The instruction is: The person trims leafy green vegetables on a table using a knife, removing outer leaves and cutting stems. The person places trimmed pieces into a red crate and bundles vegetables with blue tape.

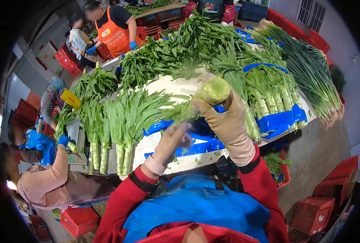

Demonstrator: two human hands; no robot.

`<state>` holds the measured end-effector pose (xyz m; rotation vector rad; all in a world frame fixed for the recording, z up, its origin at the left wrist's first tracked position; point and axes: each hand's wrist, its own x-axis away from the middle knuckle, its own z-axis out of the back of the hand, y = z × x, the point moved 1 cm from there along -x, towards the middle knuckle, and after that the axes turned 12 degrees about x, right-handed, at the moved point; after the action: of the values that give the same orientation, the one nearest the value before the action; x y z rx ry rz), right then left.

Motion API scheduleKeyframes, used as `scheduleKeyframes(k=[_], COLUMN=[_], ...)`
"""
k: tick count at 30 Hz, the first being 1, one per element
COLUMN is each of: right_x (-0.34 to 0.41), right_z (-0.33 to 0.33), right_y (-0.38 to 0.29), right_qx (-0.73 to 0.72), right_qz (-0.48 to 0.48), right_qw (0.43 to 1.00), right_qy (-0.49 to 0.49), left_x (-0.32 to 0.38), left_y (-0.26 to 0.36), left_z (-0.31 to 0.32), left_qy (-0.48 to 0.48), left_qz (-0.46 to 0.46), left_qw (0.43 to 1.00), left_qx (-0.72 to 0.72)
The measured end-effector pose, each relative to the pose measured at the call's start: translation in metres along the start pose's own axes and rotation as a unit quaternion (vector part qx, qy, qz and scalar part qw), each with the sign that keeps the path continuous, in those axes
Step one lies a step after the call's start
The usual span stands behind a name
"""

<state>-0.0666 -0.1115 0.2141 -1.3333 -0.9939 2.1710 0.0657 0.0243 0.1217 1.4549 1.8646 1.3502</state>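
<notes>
My right hand point(228, 121), in a pale glove, is closed around a celtuce stem point(215, 90), its pale cut end turned up toward me. My left hand point(171, 142), gloved too, is beside the leaves below and left of the stem; it is blurred, and whether it touches them is unclear. Under both hands lies blue plastic tape point(204, 147) on the white tabletop point(180, 159). To the left, several leafy celtuce stems point(124, 152) lie side by side. On the right sits a celtuce bundle point(269, 103) with blue bands around its stems and leaves.
Piled celtuce point(198, 39) covers the table's far side; long scallions point(307, 73) lie at the right edge. A co-worker point(46, 185) handles a stem at a scale on the left. Other people stand beyond the table. Red crates point(313, 212) stand on the floor at lower right.
</notes>
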Motion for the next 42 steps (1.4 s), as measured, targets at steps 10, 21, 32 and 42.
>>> scheduleKeyframes(k=[10,21,32,42], right_x=[-0.001,0.009,0.023,0.035], right_z=[0.024,0.008,0.011,0.011], right_y=[-0.035,-0.034,-0.008,-0.010], right_qx=[-0.112,-0.158,-0.226,-0.202], right_qz=[-0.075,-0.106,-0.170,-0.106], right_qw=[0.991,0.977,0.934,0.932], right_qy=[-0.019,-0.101,-0.218,-0.282], left_x=[0.022,0.030,0.034,0.058], left_y=[0.048,0.099,0.066,0.053], left_z=[-0.037,-0.050,-0.016,-0.013], left_qy=[0.017,-0.245,-0.242,-0.183], left_qz=[-0.480,0.040,0.096,0.056], left_qw=[0.798,0.948,0.963,0.927], left_qx=[-0.363,-0.199,-0.073,-0.323])
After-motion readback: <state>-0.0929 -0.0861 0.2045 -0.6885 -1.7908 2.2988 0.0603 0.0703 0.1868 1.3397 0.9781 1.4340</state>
